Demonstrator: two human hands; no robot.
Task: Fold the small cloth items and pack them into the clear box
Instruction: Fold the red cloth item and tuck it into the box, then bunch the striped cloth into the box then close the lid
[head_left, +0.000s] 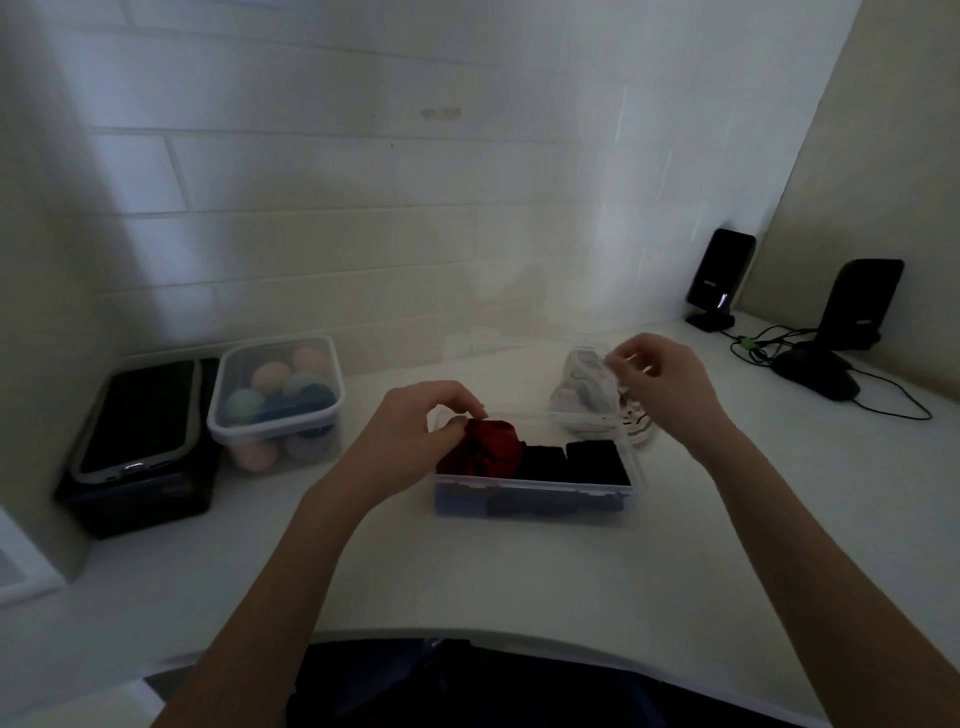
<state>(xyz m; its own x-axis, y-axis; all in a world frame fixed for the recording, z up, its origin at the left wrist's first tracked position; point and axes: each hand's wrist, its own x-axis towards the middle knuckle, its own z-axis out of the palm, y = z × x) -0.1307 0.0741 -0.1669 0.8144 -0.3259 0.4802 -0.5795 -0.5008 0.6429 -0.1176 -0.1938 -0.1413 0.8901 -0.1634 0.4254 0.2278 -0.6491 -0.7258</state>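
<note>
Red cloth (485, 449) bunched in clear box (530, 493), left fingers (457, 410) pinching it, right fingers (631, 358) pinching white cloth (582, 384)

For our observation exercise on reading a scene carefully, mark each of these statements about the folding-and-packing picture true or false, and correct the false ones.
1. The left hand is on a red cloth at the left end of the clear box. True.
2. The right hand holds a black cloth. False: it pinches a white cloth behind the box.
3. Dark folded items already lie in the box. True.
4. The container of pastel balls stands to the right of the box. False: it stands to the left.
5. The clear box is closed with a lid. False: it is open on top.
</note>
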